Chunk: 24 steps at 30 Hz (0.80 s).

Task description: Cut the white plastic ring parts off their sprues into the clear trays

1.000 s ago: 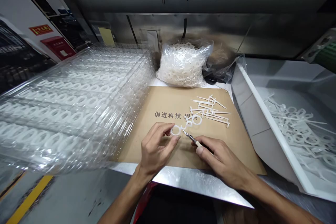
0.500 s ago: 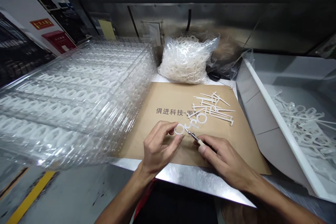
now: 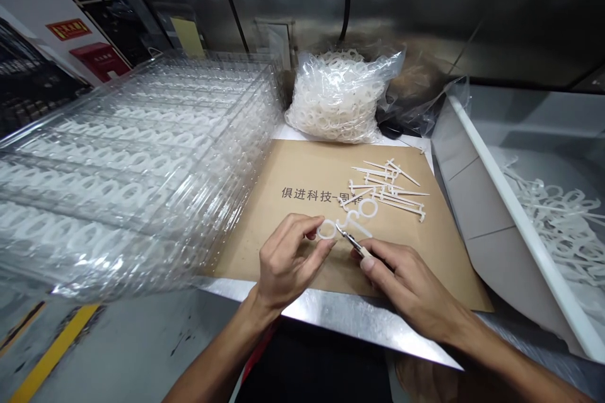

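Observation:
My left hand (image 3: 289, 258) pinches a white plastic ring (image 3: 326, 238) between thumb and fingertips, just above the brown cardboard (image 3: 297, 167). A thin white runner (image 3: 352, 219) extends right from beside this ring to a second white ring (image 3: 377, 207). In my right hand (image 3: 409, 283) is a pair of small nippers (image 3: 350, 240), its tip at the runner beside the held ring. Whether the jaws have cut through cannot be made out. Beyond the second ring, several loose white plastic runner pieces (image 3: 392, 187) lie in a heap on the cardboard.
Clear plastic trays (image 3: 208, 157) filled with rows of white rings are stacked at the left. Behind the cardboard stands a clear bag (image 3: 338, 97) of white rings. A grey-white bin (image 3: 515, 227) at the right holds more white pieces (image 3: 562, 220).
The view has shifted, so the bench appears slightly higher. The joined white piece has turned a little, and a thin stem now shows below the second ring. Both hands keep their grips.

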Motion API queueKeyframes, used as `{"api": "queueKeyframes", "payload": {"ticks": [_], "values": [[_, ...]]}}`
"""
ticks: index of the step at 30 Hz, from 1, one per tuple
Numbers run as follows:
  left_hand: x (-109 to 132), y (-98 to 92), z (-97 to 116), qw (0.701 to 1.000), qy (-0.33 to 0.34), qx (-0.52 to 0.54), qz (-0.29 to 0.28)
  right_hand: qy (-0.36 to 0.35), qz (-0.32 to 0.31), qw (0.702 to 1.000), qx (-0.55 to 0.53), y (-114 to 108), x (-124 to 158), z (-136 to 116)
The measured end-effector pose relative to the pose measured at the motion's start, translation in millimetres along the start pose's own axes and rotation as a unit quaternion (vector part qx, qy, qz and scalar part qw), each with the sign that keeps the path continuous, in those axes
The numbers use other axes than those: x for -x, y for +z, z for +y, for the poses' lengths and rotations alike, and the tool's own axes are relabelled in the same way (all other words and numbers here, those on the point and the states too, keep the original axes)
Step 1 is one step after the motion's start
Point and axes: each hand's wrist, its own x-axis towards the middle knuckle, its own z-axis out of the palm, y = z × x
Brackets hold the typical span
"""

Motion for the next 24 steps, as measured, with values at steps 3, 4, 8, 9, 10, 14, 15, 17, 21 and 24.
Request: {"api": "queueKeyframes", "payload": {"ticks": [3,4,8,9,10,14,15,17,21,24], "values": [[0.6,-0.6,0.0,1.0,0.005,-0.002,0.002,0.0,-0.002,1.0,0.002,-0.2,0.4,-0.7],[0.8,-0.8,0.0,1.0,0.005,-0.003,0.002,0.001,-0.003,1.0,0.002,-0.3,0.4,-1.0],[1.5,-0.9,-0.2,1.0,0.002,-0.009,-0.001,0.001,-0.001,1.0,0.003,-0.7,0.0,-2.0],[1.5,-0.8,-0.2,1.0,0.002,-0.011,-0.002,0.0,0.0,1.0,0.003,-0.7,-0.3,-2.0],[1.4,-0.7,-0.1,1.0,0.004,-0.011,-0.002,-0.001,-0.001,1.0,0.003,-0.7,-0.4,-1.9],[1.1,-0.3,0.2,1.0,0.006,-0.009,-0.002,-0.004,-0.002,1.0,-0.001,-0.4,-0.5,-0.5],[1.1,-0.2,0.2,1.0,0.005,-0.008,-0.003,-0.004,-0.001,1.0,0.0,-0.2,-0.3,0.0],[1.3,-0.1,-0.2,1.0,0.005,-0.008,-0.005,-0.004,0.001,1.0,0.0,0.2,0.0,0.6],[1.8,-0.1,-1.1,1.0,0.009,-0.01,-0.008,-0.006,-0.002,1.0,0.001,0.9,0.0,0.0],[2.1,0.0,-1.0,1.0,0.007,-0.011,-0.009,-0.003,-0.003,1.0,0.011,0.4,-0.6,-2.3]]}}
